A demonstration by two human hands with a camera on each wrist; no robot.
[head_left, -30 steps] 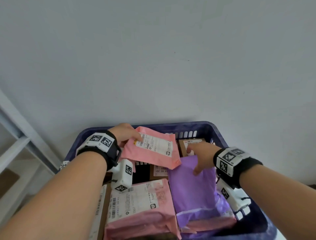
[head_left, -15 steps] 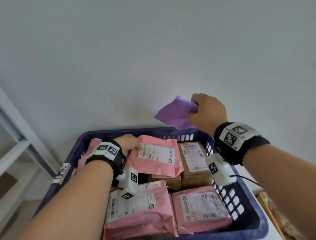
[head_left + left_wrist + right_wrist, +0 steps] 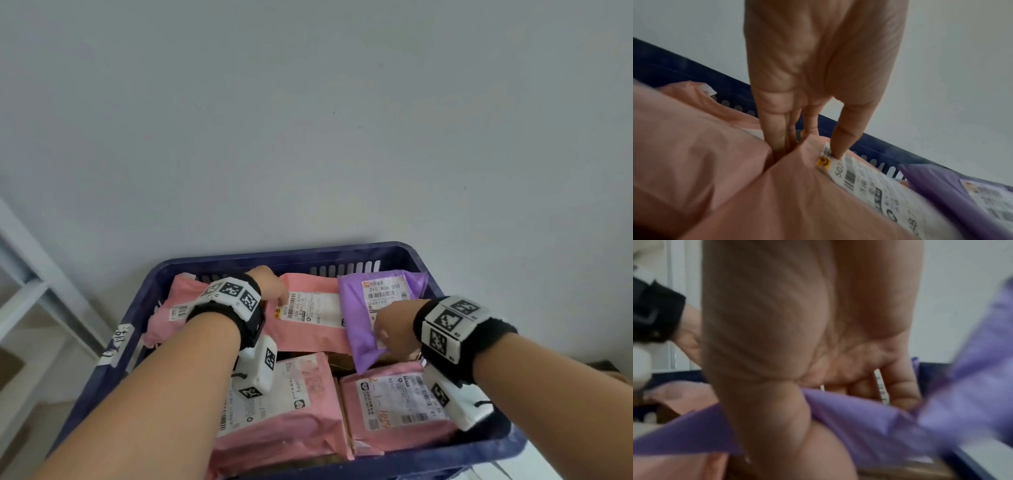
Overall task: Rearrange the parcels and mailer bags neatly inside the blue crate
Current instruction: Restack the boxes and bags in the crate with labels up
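In the blue crate (image 3: 274,258), the left hand (image 3: 270,286) pinches the 12 o'clock pink mailer bag (image 3: 308,334), while the right hand (image 3: 394,334) grips the 1 o'clock purple mailer bag (image 3: 356,318).

Both bare forearms reach forward over the blue crate (image 3: 291,256). The left hand (image 3: 270,285) is near the crate's far wall, its fingers (image 3: 777,126) straight behind a pink mailer bag (image 3: 308,337) and its thumb on the label, pinching the edge. The right hand (image 3: 394,329), toward the crate's right wall, grips the purple mailer bag (image 3: 356,308) with the thumb on top.
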